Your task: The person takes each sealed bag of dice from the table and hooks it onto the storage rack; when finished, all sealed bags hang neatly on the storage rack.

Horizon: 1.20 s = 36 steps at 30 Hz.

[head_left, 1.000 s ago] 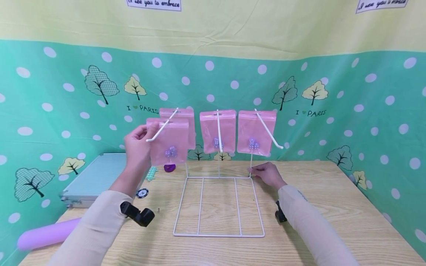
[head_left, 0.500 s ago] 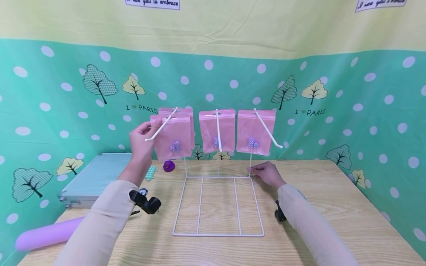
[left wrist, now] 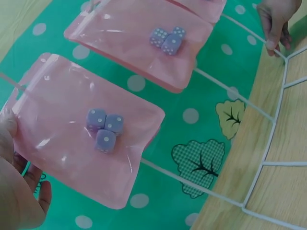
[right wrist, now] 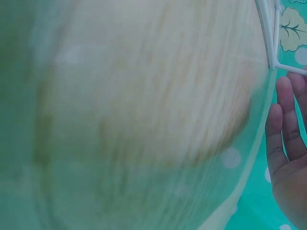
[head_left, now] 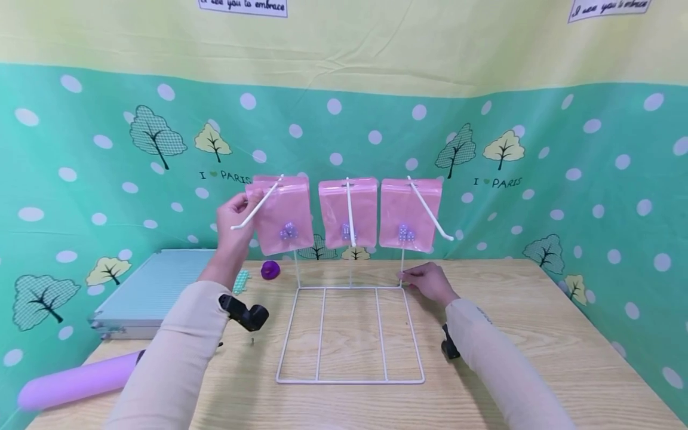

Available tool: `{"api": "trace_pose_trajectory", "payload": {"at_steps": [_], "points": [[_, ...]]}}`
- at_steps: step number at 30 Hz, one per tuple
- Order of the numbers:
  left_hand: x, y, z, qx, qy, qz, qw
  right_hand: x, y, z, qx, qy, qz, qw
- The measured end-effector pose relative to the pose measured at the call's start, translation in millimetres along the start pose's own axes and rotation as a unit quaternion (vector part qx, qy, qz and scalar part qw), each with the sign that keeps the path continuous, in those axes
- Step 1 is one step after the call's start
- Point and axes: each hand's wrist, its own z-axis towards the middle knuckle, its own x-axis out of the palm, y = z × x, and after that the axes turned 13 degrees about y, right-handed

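A white wire display rack [head_left: 349, 381] stands on the table with three prongs sticking out toward me. On the left prong hangs a pink zip bag [head_left: 282, 206] with lilac dice [left wrist: 105, 129] showing inside; another pink bag hangs behind it, mostly covered. My left hand [head_left: 235, 224] pinches the front bag's upper left edge. A middle pink bag [head_left: 349, 203] and a right pink bag [head_left: 411, 206], both with dice, hang on the other prongs. Low on the rack's right upright, my right hand [head_left: 432, 280] holds the wire at the rear corner of the base.
At the left lies a ribbed teal case [head_left: 156, 286], with a lilac cylinder [head_left: 80, 382] in front. A purple round item [head_left: 270, 270] and a small green piece [head_left: 241, 280] lie behind my left arm. A patterned cloth [head_left: 344, 137] hangs behind the table.
My left hand has carried the front bag back along the left prong, right and slightly up, until it covers most of the rear bag. My right hand stays at the rack.
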Motion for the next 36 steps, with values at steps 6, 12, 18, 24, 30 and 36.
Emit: {"api": "trace_pose_trajectory", "payload": {"at_steps": [6, 12, 18, 24, 30, 36], "points": [[-2.1, 0.7, 3.4, -0.01, 0.011, 0.035, 0.9993, 0.1, -0.1, 0.2, -0.009, -0.002, -0.007, 1.0], [-1.8, 2.0, 7.6, 0.013, 0.01, 0.059, 0.9981, -0.2, 0.5, -0.1, -0.008, -0.002, -0.008, 1.0], [-1.3, 1.3, 6.5, 0.012, -0.015, 0.073, 0.9971, 0.0, 1.1, -1.5, -0.007, -0.001, -0.01, 1.0], [-0.1, 0.0, 6.4, -0.002, -0.035, 0.1, 0.9943, 0.1, 0.0, -0.6, 0.002, -0.004, -0.007, 1.0], [0.5, -0.1, 8.7, -0.012, -0.054, 0.123, 0.9908, 0.8, -2.0, 0.8, -0.001, -0.003, -0.002, 1.0], [1.4, 0.4, 10.2, -0.005, -0.074, 0.188, 0.9794, 1.1, -2.6, 0.4, -0.004, -0.003, -0.005, 1.0]]}}
